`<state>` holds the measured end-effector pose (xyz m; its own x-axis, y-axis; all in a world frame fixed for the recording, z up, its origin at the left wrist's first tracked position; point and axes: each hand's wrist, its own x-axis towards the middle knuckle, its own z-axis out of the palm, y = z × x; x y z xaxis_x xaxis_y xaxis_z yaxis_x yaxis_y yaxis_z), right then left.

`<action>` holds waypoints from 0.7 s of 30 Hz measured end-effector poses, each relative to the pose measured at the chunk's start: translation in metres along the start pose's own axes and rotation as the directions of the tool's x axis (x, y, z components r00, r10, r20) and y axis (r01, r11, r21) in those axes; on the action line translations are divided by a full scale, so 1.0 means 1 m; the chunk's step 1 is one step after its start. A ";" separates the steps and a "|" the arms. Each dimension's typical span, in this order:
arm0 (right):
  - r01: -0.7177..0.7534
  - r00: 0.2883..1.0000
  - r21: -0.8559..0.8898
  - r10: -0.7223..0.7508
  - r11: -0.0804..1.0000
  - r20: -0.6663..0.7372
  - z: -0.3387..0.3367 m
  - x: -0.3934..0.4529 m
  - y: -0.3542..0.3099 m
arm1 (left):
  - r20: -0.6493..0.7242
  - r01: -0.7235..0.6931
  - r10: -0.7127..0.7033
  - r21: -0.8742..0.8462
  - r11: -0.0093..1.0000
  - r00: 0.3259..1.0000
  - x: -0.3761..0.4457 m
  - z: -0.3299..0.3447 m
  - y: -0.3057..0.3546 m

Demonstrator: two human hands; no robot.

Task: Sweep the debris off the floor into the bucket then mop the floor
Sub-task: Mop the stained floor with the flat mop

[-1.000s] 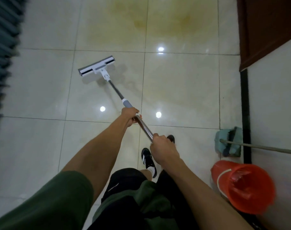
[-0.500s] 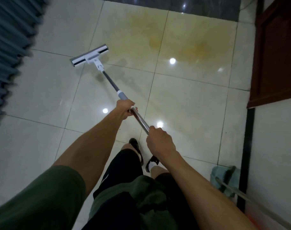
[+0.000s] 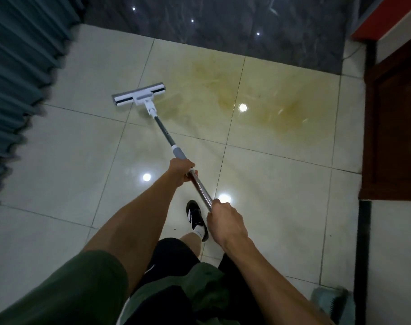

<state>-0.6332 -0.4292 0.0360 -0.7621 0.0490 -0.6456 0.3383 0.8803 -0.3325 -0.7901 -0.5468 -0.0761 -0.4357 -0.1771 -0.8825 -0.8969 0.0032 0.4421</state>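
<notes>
Both hands grip the mop (image 3: 152,116): left hand (image 3: 181,171) mid-handle, right hand (image 3: 225,221) nearer. Its head lies flat on the far floor (image 3: 59,165) beside the yellow stain (image 3: 258,102). It looks light and stiff; the metal handle may be slippery.

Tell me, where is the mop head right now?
In the head view the mop head lies flat on the pale floor tiles, upper left of centre, at the left edge of the yellowish stain and right of the blue-grey curtain.

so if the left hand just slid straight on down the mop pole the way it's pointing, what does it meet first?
Left hand grips the mop pole just below the grey collar; it would meet that first. Beyond it the shaft looks bare down to the mop head.
</notes>
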 end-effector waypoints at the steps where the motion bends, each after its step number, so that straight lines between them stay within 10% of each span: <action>1: -0.002 1.000 0.000 0.002 1.000 0.009 -0.007 0.010 -0.007 | -0.006 -0.002 0.002 0.017 1.000 1.000 0.006 0.000 0.011; 21: -0.022 0.999 0.081 0.020 0.996 0.031 -0.169 0.237 -0.046 | -0.020 -0.025 0.026 0.068 0.997 0.999 0.132 0.070 0.248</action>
<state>-0.9225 -0.3787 0.0144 -0.7375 0.0518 -0.6734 0.3992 0.8377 -0.3728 -1.0753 -0.5006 -0.0935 -0.4576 -0.1965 -0.8672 -0.8888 0.0741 0.4523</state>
